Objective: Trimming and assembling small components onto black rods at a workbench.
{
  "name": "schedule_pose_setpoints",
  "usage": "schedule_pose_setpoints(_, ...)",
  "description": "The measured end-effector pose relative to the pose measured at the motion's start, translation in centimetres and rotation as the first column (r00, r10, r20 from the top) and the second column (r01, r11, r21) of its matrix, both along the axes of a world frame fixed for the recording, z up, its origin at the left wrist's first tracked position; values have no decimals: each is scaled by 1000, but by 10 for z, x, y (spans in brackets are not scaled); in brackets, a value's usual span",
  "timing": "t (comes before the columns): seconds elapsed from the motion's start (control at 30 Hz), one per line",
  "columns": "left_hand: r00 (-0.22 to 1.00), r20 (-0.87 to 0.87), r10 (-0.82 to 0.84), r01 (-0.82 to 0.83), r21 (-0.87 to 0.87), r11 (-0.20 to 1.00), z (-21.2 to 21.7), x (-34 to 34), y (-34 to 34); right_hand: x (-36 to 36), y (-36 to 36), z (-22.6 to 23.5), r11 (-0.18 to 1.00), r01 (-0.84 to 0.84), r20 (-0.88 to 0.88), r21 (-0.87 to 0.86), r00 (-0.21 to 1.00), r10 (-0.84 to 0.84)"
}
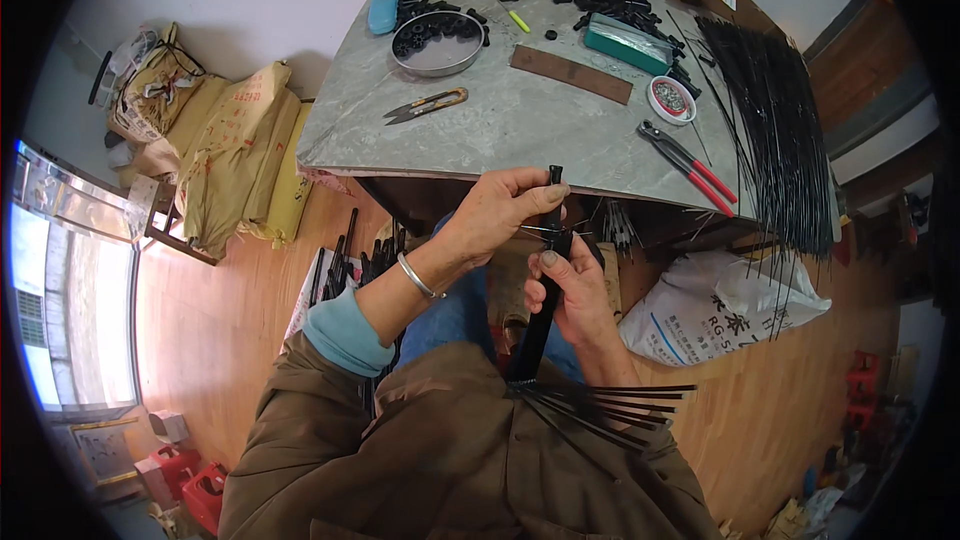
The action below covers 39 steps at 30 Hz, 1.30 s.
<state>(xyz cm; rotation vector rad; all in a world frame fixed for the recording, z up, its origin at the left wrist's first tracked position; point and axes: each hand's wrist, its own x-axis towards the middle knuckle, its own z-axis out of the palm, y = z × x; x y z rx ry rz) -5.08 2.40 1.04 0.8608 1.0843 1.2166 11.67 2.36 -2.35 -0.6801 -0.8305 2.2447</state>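
A black umbrella frame (537, 335) stands nearly upright between my hands, its lower end against my lap. From that end several thin dark ribs (600, 405) fan out to the right. My left hand (505, 210) pinches the narrow upper part just below the flared black tip. Lower down, my right hand (570, 290) is closed round the frame, thumb on its front. A thin shiny wire (540, 229) crosses the frame between the two hands; where its ends go is hidden by my fingers.
On the grey table (450, 145) lie scissors (427, 106), red-handled pliers (690, 170), a brown flat bar (570, 75), a round tin (437, 43) of black parts, and a small white dish (671, 100). Long black rods (770, 130) overhang its right edge. A white sack (725, 305) sits below.
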Motion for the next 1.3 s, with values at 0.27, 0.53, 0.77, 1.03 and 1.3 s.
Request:
schedule_pose_setpoints(0.27,995,84,48,-50,17,999,2,4,-4,0,0,-2,999,-17,-60,-30,998,15)
schedule_pose_setpoints(0.53,997,-80,-4,0,-42,999,-2,9,-27,3,-4,1,998,67,28,21,997,-68)
schedule_pose_setpoints(0.77,998,20,58,-59,42,997,-4,23,-33,23,4,7,794,-93,453,600,858,-242)
schedule_pose_setpoints(1.03,993,93,66,-72,62,995,-13,26,-38,31,23,3,927,-228,383,298,918,102)
schedule_pose_setpoints(1.3,986,168,-20,6,81,997,-19,30,-35,35,35,-48,938,-343,6,50,939,344)
